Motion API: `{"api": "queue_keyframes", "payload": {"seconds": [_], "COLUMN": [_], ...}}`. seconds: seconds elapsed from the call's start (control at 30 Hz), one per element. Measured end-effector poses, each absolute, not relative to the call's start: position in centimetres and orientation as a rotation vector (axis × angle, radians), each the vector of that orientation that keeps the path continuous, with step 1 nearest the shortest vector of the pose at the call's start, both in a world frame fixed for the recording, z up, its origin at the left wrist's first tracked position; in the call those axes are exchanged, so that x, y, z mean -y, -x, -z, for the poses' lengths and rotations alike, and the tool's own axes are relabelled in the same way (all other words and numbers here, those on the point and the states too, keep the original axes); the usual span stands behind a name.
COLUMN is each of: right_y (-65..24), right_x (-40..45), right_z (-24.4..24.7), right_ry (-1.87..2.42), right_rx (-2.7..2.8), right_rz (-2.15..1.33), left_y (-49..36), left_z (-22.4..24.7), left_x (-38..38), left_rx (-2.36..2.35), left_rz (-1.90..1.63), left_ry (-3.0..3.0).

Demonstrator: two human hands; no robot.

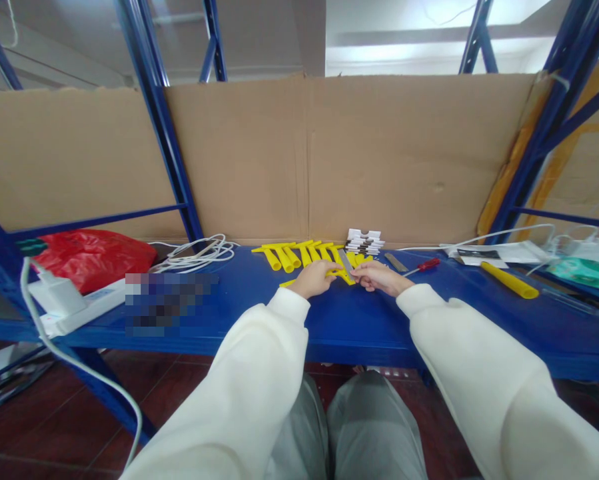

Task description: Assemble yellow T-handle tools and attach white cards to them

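Over the blue shelf top, my left hand (319, 278) is closed on a yellow plastic scraper handle (348, 278); part of the handle is hidden behind my fingers. A flat grey metal blade (346, 261) lies against its head. From the other side, my right hand (376, 277) pinches the edge of the blade where it meets the yellow head. Just beyond my hands stands a row of several yellow T-shaped handles (284, 257) with hollow round ends. Behind them is a stack of small white boxes (364, 241).
A red-handled screwdriver (428, 265) and a small metal strip (396, 262) lie to the right. Farther right is a loose yellow tube (510, 280). At left are coiled white cable (199, 255), a red bag (96, 257) and a power strip (92, 307). Cardboard (244, 160) walls the back.
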State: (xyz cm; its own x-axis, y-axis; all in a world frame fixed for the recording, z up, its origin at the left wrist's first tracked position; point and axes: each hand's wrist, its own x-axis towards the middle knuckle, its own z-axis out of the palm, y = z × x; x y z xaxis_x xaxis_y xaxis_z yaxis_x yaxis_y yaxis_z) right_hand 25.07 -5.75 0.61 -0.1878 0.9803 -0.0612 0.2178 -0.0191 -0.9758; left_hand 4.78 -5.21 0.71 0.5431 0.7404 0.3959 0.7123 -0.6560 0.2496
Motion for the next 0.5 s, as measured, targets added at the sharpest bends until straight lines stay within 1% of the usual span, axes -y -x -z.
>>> {"api": "queue_keyframes", "payload": {"seconds": [0.3,0.5], "right_y": [-25.18,-25.61], "right_x": [6.25,5.86], "right_z": [-0.61,-0.16], "right_ry": [1.27,1.239], "right_rx": [1.541,1.629], "right_rz": [-1.329,-1.338], "left_y": [-4.84,-4.8], "left_z": [-0.76,-0.88], "left_x": [5.39,5.57], "left_rx": [-1.297,-1.319], "left_rz": [-0.753,-0.702], "left_ry": [-2.674,-2.704]}}
